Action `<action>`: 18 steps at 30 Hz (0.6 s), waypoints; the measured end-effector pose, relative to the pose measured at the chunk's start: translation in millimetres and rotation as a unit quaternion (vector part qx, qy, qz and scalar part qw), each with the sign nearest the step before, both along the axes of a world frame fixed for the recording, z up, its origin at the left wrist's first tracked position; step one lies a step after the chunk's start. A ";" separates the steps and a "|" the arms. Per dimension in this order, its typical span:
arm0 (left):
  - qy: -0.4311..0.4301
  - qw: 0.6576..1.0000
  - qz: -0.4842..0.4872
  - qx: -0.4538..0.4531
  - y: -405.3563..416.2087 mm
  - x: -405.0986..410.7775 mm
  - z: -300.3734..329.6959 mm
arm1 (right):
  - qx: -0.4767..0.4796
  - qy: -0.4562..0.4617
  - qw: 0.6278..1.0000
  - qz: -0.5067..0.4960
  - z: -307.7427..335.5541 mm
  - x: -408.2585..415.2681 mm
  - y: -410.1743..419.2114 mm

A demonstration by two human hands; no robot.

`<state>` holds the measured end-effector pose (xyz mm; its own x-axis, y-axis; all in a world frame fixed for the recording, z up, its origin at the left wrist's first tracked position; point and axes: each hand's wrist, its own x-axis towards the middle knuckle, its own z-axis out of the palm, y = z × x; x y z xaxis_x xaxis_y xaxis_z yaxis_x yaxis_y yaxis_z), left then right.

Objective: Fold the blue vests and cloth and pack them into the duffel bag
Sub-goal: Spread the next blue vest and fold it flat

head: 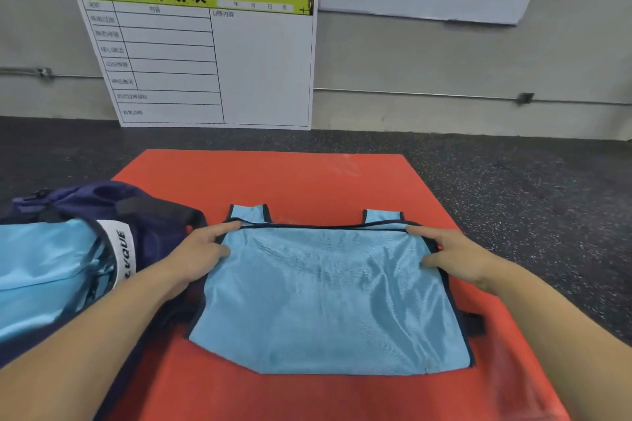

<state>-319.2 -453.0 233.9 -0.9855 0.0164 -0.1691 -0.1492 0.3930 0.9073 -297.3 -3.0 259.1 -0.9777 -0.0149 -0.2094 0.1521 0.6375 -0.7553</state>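
In the head view, a light blue mesh vest [328, 297] with dark navy trim lies flat on a red mat [307, 178], folded so that its lower part is doubled up over the body. Two short shoulder straps stick out past the far edge, pointing away from the person. The fabric is shiny and lightly wrinkled.

The left hand [201, 255] pinches the vest's far-left corner: the forefinger lies stretched along the trimmed far edge and the thumb presses on top of the cloth, the other fingers curled underneath. The right hand [455, 258] does the same at the far-right corner, forefinger pointing inward along the edge, thumb on the cloth. Both hands are partly closed, gripping the folded layer.

The vest sits between the two hands and extends toward the person. Its long axis runs side to side, from one hand to the other.

Just outside the left hand sits a navy duffel bag [150, 219], open, with light blue fabric [44, 270] showing inside. The left forearm crosses over its edge.
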 end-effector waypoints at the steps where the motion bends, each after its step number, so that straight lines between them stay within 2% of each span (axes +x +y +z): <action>1: 0.005 1.000 0.003 -0.004 2.0 -7.3 -2.5 | 0.000 0.003 1.000 -0.005 -2.6 -7.0 -1.3; 8: 0.059 0.997 0.019 -0.045 10.8 -47.3 -11.1 | 0.034 0.006 0.999 -0.038 -17.1 -41.0 -16.1; 18: 0.093 0.989 0.037 -0.106 -0.9 -71.7 -34.4 | 0.081 0.013 0.994 -0.068 -35.3 -63.5 -33.2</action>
<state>-390.9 -453.9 199.4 -0.9970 -0.0739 0.0226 -0.0238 0.5719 0.8200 -360.8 -36.2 223.8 -0.9734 0.1497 -0.1735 0.2273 0.7265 -0.6485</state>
